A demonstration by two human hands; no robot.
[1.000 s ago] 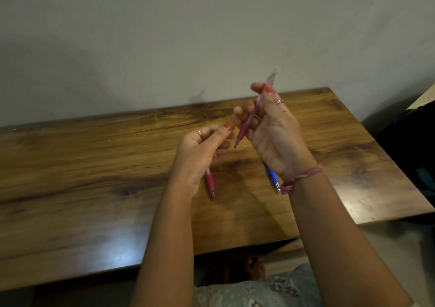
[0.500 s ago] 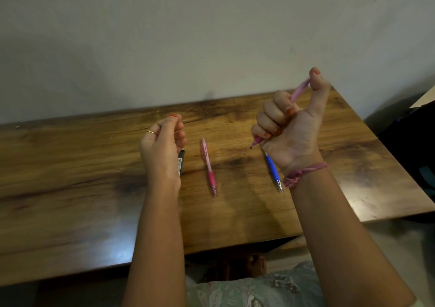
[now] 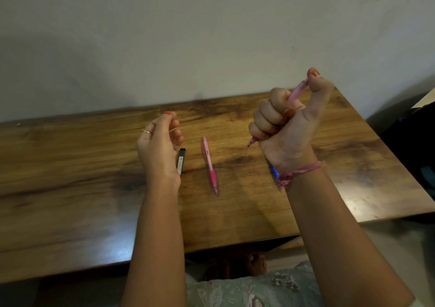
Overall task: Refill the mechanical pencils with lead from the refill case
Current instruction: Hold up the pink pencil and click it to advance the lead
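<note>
We held 1 pink pencil (image 3: 297, 93) tilted in our right hand (image 3: 286, 128), fingers curled round it and thumb pressed on its top end. A 2nd pink pencil (image 3: 209, 164) lay on the tabletop (image 3: 70, 177) between our hands, the black refill case (image 3: 181, 161) just beside our left hand (image 3: 159, 146), whose fingertips pinched together; on what, we could not tell. A blue pencil (image 3: 274, 171) showed behind our right wrist.

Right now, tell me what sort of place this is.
Probably a writing desk at home, though that is a guess: a wooden table against a bare wall, with a pink pencil and a black lead case lying on it.
</note>
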